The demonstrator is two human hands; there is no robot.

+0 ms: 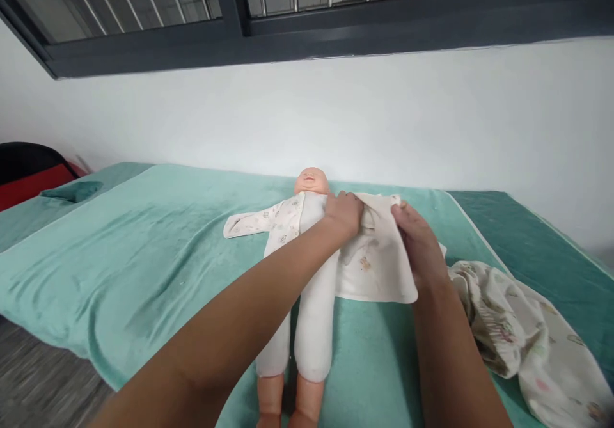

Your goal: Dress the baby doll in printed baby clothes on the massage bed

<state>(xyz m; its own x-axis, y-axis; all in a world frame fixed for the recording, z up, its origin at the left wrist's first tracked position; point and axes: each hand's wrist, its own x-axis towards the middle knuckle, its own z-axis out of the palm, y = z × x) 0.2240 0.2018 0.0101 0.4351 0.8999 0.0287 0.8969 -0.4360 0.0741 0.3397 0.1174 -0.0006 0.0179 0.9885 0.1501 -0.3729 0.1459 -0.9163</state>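
Note:
A baby doll lies on its back with its head toward the wall and its white-covered legs toward me. One side of a white printed baby shirt covers the doll's arm and chest on the left, its sleeve stretched outward. The other side spreads flat to the right of the body. My left hand reaches across the doll's chest, its fingers closed on the shirt near the shoulder. My right hand pinches the shirt's outer edge. The doll's arm on that side is hidden.
A green blanket covers the bed. Crumpled printed baby clothing lies at the right. Behind stand a white wall and a dark-framed barred window. A red and black chair is at the far left.

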